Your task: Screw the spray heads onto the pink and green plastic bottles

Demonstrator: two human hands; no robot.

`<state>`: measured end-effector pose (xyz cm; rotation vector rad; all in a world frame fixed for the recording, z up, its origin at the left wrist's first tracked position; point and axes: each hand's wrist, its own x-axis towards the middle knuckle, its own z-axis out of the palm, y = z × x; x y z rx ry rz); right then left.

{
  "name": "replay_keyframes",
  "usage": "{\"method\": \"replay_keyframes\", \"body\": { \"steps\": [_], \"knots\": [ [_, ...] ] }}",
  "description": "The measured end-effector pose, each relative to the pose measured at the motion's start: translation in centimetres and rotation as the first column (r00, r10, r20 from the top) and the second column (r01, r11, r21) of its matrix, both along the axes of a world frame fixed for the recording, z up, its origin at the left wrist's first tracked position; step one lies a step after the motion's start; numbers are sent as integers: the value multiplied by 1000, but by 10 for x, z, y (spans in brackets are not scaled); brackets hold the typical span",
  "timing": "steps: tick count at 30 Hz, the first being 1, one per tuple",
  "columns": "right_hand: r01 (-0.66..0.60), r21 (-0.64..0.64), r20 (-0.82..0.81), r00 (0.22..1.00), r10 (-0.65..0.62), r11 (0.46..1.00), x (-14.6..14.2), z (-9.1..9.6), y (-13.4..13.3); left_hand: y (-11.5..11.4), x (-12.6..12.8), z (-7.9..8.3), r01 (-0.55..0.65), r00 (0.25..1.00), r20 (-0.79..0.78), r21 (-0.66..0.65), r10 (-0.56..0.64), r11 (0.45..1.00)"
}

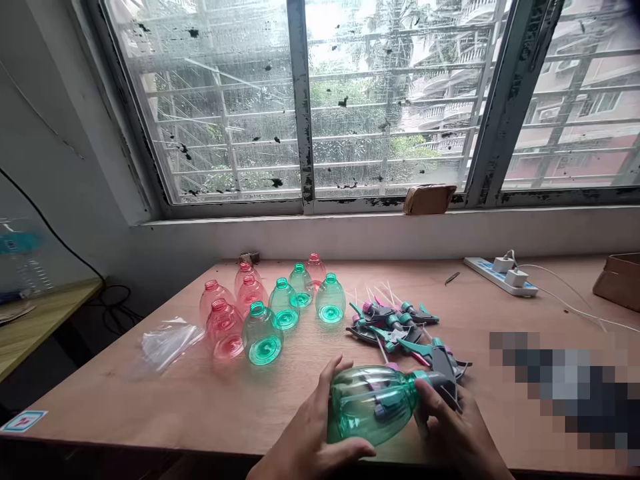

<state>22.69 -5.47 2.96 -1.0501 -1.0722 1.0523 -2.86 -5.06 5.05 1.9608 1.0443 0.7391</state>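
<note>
A clear green spray bottle (370, 403) lies sideways in front of me above the table's near edge. My left hand (320, 427) wraps its base, thumb below and fingers behind. At the neck, my right hand (453, 427) grips the grey and green spray head (440, 373), which sits at the bottle's mouth; whether it is threaded tight I cannot tell. Behind them lies a pile of loose spray heads (393, 323) with white tubes, in grey, green and pink. Open-necked green bottles (265, 340) and pink bottles (225, 330) stand upright to the left.
Clear plastic bags (167, 343) lie left of the bottles. A white power strip (500, 277) with plugs and cables is at the back right, near a brown box (617, 283). A blurred dark patch (575, 393) covers the right side. A window is behind the table.
</note>
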Motion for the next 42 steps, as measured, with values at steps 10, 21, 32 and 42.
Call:
{"method": "replay_keyframes", "body": {
  "steps": [10,21,32,42],
  "knots": [
    [8,11,1,1000,-8,1000,-4,3,-2,10,-1,-23,-4,1000,26,124,0,992],
    [55,-41,9,998,-55,998,0,-6,7,15,-1,-27,-96,992,85,47,92,994],
    [-41,-86,-198,980,23,995,-3,-8,10,10,-4,0,45,977,214,-158,-10,986],
    [-85,-32,-248,966,75,996,0,-2,10,10,-5,-13,-28,992,125,-55,35,998]
  ]
}}
